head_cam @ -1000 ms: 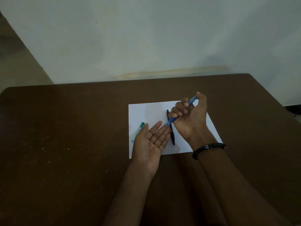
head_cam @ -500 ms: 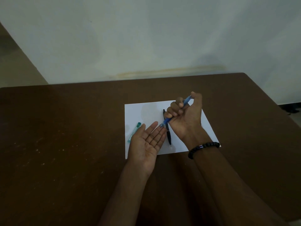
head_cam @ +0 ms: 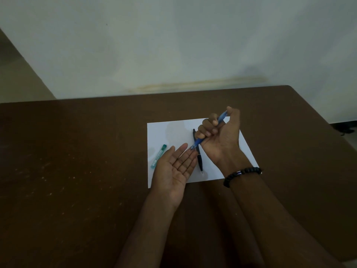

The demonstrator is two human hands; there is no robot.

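Black, seemingly beaded wrist bracelet [head_cam: 242,174]

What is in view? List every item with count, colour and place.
blue pen: one, blue, held above the paper, tip by the left fingertips
black pen: one, black, lying on the paper between the hands
lead case: one, green, on the paper's left edge
paper: one sheet, white, mid-table
table: one, dark brown, against the wall
bracelet: one, black beads, right wrist
left hand: one, palm up, fingers straight
right hand: one, grips the blue pen
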